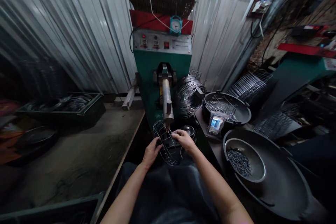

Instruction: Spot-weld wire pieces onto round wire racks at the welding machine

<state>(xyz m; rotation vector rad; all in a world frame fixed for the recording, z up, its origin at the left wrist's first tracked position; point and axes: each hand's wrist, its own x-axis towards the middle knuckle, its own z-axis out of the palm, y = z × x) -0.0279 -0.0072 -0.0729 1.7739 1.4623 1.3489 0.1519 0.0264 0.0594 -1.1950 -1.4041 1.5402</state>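
One green tray [90, 109] is lying between 9 and 10 o'clock from the hands, holding bent metal pieces. Left hand [151, 153]: thumb and fingers are clamping the left side of a wire basket [163, 147]. The basket is sitting between the hands, right under the electrode arm [166, 101] of a green spot welder [145, 63], which is standing at 12 o'clock. A teal alarm clock [175, 25] is perching high on its front. Right hand [186, 140]: thumb and forefinger are pressing together at the basket's right side; cannot tell whether on its wire or on a separate piece. A wire bundle [187, 94] is resting at 1 o'clock, a dark pan [243, 113] of wire grids at 2. Just past 3 o'clock, a metal bowl [258, 166] is holding a heap of small wire pieces [239, 162], itself lying inside a large wok [286, 185].
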